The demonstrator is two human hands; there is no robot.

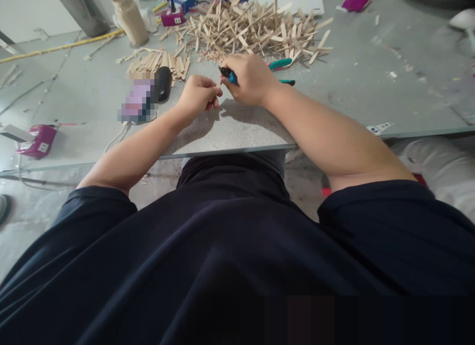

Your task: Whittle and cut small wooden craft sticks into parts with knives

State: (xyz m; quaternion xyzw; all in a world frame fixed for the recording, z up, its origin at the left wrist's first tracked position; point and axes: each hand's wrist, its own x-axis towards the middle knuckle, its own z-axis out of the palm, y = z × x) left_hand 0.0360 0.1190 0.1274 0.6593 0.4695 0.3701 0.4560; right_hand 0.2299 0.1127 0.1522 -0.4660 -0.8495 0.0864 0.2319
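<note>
My right hand (248, 77) is closed round a blue tool with a black head (225, 72); its kind is mostly hidden by the fingers. The head points left, above my left fingertips. My left hand (201, 95) has thumb and fingers pinched together close to my right hand, over the table; anything small between them is too fine to make out. Teal plier-like handles (280, 64) show just behind my right wrist, their other end hidden. Beyond both hands lies a heap of flat wooden sticks (256, 30). More short wooden sticks (148, 62) lie at its left.
A blurred-out phone (137, 100) with a white cable and a black oval object (162, 83) lie beside my left forearm. A beige jar (129, 19) stands behind them. Purple boxes (39, 141) and a yellow cord (67, 48) lie on the grey table (371, 97).
</note>
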